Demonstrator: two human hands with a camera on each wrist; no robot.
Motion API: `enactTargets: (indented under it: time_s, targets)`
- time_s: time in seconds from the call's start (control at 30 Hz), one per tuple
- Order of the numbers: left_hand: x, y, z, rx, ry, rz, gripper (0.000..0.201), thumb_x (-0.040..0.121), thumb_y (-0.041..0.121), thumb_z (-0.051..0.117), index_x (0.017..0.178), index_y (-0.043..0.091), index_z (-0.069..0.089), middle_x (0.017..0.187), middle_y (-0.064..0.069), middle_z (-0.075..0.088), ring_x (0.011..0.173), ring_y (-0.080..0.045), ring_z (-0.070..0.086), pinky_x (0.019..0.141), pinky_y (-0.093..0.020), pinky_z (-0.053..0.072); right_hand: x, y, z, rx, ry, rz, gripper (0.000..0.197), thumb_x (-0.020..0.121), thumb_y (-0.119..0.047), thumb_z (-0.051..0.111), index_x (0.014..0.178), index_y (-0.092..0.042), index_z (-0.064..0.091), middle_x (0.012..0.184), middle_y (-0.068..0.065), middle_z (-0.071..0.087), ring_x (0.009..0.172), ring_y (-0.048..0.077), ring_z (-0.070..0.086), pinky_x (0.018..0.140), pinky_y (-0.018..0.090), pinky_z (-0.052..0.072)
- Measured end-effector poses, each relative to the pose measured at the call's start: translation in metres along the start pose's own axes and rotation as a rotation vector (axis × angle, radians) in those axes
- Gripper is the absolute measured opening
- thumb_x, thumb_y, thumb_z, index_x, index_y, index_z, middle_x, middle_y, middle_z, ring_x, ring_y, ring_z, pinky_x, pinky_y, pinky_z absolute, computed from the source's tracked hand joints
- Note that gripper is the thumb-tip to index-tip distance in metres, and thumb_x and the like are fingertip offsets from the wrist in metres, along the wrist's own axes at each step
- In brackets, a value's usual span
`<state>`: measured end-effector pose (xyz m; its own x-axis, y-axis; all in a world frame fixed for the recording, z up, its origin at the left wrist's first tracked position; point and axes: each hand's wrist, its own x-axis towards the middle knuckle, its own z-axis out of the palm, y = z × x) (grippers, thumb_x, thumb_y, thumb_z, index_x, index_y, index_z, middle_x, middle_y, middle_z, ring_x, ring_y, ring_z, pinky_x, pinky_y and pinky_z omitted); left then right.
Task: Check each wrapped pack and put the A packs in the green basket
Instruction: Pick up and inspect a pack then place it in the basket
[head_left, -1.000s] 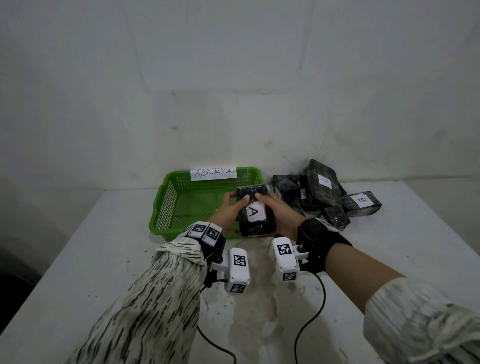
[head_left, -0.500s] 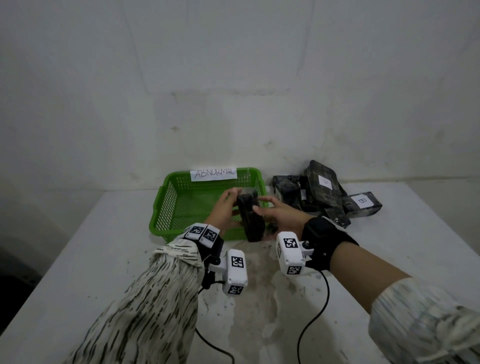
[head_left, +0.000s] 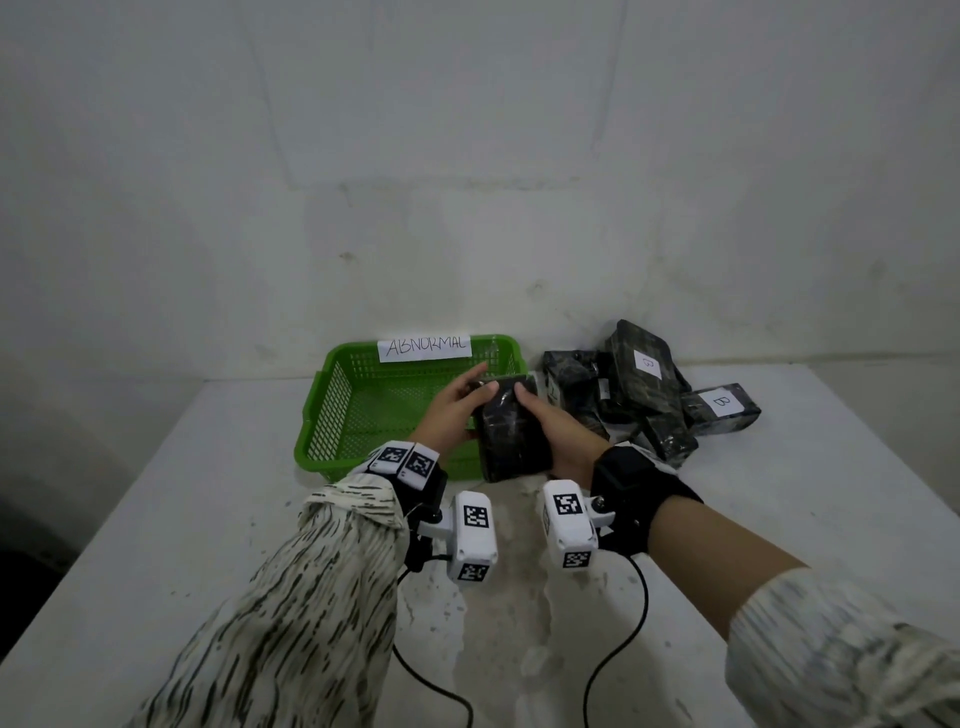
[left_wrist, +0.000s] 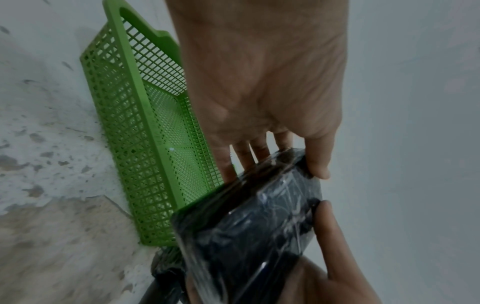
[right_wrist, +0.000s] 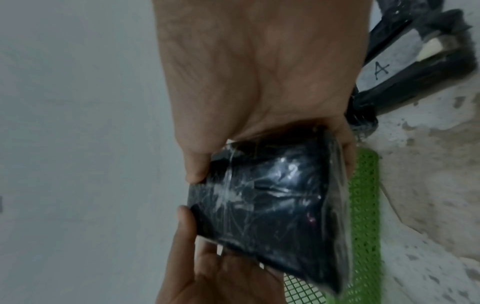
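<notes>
Both hands hold one black film-wrapped pack (head_left: 511, 434) just above the near right corner of the green basket (head_left: 363, 410). Its plain side faces up and no label shows. My left hand (head_left: 462, 408) grips the pack's left edge, thumb (left_wrist: 318, 164) on top and fingers behind it. My right hand (head_left: 550, 428) grips the right edge, its thumb (right_wrist: 194, 168) on the upper face. Up close, the pack (left_wrist: 254, 222) (right_wrist: 265, 201) shows crinkled film. The basket (left_wrist: 145, 123) carries a paper sign reading ABNORMAL (head_left: 425, 347).
A pile of black wrapped packs (head_left: 628, 395) lies right of the basket against the wall; two show B labels (head_left: 719, 401), and one with an A label (right_wrist: 381, 70) shows in the right wrist view. Cables (head_left: 618, 634) trail from the wrists across the white table (head_left: 208, 519).
The pack was turned over between the hands: its A label faced up, then it stood on edge, and now its plain side faces up. Both hands stayed by the basket's corner.
</notes>
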<state>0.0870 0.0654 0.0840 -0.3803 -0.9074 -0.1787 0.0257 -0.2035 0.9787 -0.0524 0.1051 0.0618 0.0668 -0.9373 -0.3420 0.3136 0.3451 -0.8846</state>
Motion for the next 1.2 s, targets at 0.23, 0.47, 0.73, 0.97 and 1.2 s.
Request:
enactTargets:
  time_s: [0.23,0.47,0.73,0.97,1.2]
  targets:
    - [0.000,-0.010,0.002,0.037,0.044,0.015,0.048,0.092,0.011,0.054,0.137,0.010,0.038,0.137,-0.016,0.049,0.122,-0.030,0.051,0.088,-0.039,0.048,0.005,-0.001,0.003,0.088,0.036,-0.041,0.047,0.097,-0.037,0.049,0.135,-0.010,0.049,0.129,0.018,0.059,0.109,0.031,0.062,0.084,0.042,0.055]
    - [0.003,-0.013,-0.003,0.017,0.061,0.005,0.055,0.091,0.019,0.057,0.142,0.014,0.037,0.134,-0.010,0.053,0.111,-0.023,0.056,0.095,-0.045,0.048,0.004,-0.002,-0.005,0.088,0.011,-0.006,0.036,0.096,-0.029,0.053,0.128,-0.014,0.053,0.129,0.013,0.060,0.113,0.029,0.060,0.079,0.043,0.054]
    - [-0.003,-0.012,-0.003,0.083,0.022,0.014,0.064,0.089,0.007,0.059,0.145,0.016,0.030,0.133,-0.014,0.053,0.114,-0.026,0.055,0.100,-0.047,0.045,0.007,0.008,-0.006,0.024,0.014,-0.051,0.034,0.091,-0.007,0.056,0.124,-0.015,0.055,0.112,0.011,0.064,0.104,0.029,0.060,0.092,0.052,0.048]
    - [-0.006,-0.017,-0.009,0.071,-0.032,-0.058,0.062,0.090,0.005,0.055,0.146,0.017,0.030,0.133,-0.016,0.053,0.105,-0.026,0.056,0.093,-0.048,0.048,0.007,0.009,-0.005,0.007,0.031,-0.055,0.044,0.089,-0.006,0.060,0.131,-0.013,0.051,0.125,0.017,0.060,0.107,0.035,0.060,0.080,0.049,0.052]
    - [-0.003,-0.018,-0.016,0.096,-0.029,-0.077,0.062,0.089,0.012,0.060,0.144,0.022,0.033,0.131,-0.013,0.055,0.110,-0.028,0.057,0.096,-0.050,0.047,0.005,0.009,-0.004,-0.017,0.009,-0.066,0.050,0.085,0.008,0.059,0.130,-0.010,0.048,0.120,0.018,0.061,0.101,0.035,0.062,0.077,0.048,0.055]
